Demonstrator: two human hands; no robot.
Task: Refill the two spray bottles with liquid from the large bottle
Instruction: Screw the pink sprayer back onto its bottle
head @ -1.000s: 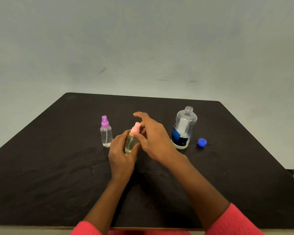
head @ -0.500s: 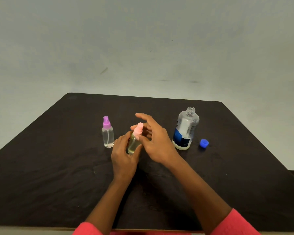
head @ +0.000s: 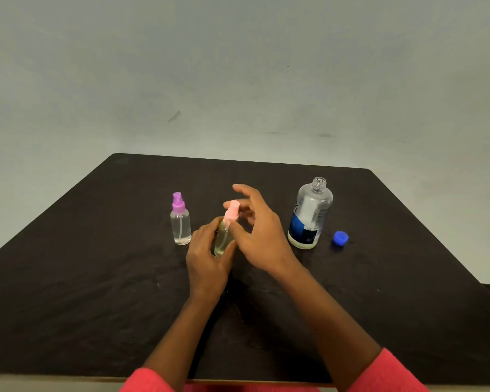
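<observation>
My left hand is wrapped round the pink-capped spray bottle mid-table, so its base is hidden. My right hand sits at the pink cap, fingers spread; the thumb is maybe touching, can't tell if it's gripping. The liquid looks yellowish. The purple-capped spray bottle stands just left, the large bottle uncapped on the right, with the blue cap beside it. The dark table runs wide on both sides.
</observation>
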